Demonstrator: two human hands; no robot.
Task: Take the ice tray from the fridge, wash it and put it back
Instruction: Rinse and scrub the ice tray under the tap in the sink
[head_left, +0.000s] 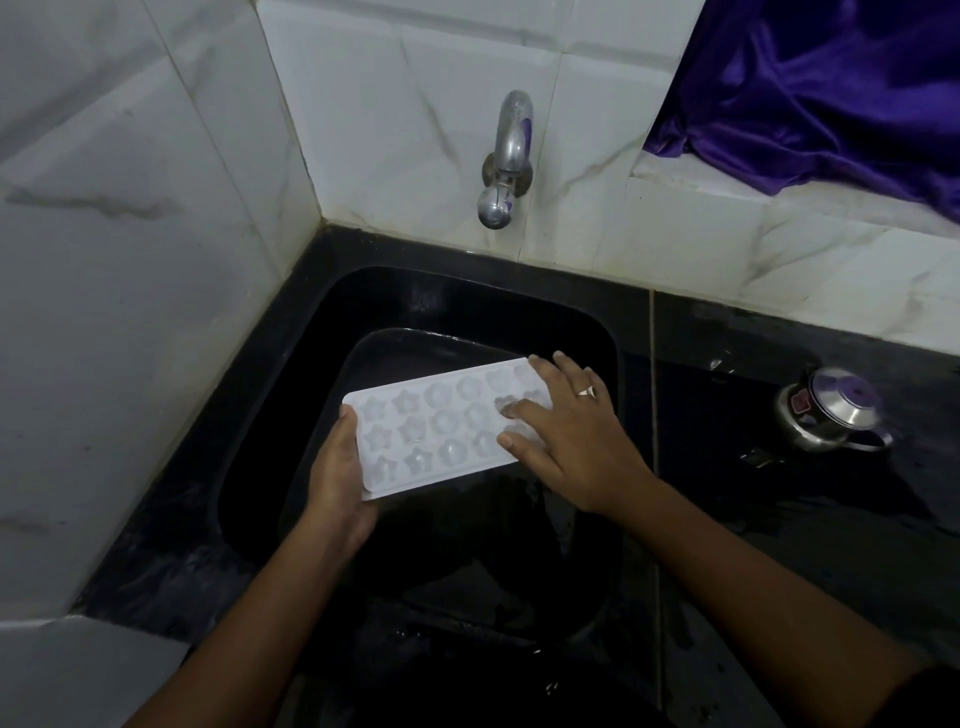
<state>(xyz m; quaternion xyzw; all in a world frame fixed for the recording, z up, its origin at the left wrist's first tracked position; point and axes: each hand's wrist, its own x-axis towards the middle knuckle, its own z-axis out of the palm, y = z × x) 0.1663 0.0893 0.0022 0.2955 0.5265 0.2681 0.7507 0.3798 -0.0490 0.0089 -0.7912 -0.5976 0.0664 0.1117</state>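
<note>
The person is holding one white translucent plastic ice tray (436, 426) level above the black rectangular sink (291, 415), out of the fridge and at the washing step. The left hand (337, 473) is gripping the tray's near-left short end, thumb on the rim and the rest of the hand wrapping underneath. The right hand (566, 436) is lying flat on the far-right end, its fingers (519, 410) spread wide and pressing into the moulds, pinching nothing.

To wash it well, the left hand should be keeping a firm hold while the right is rubbing into each hollow in turn, since the star-shaped ones probably trap residue in their points. No water is showing from the single chrome wall tap (506, 161), so the tray likely needs bringing under the spout and tilting to drain.

Counting: one tray with three rows of moulds, about five showing per row, others hiding under the right hand; one tap; one steel lidded pot (831, 415) sitting on the wet black tabletop (779, 519); one purple satin cloth (831, 88); one ring (587, 391) on the right hand.
</note>
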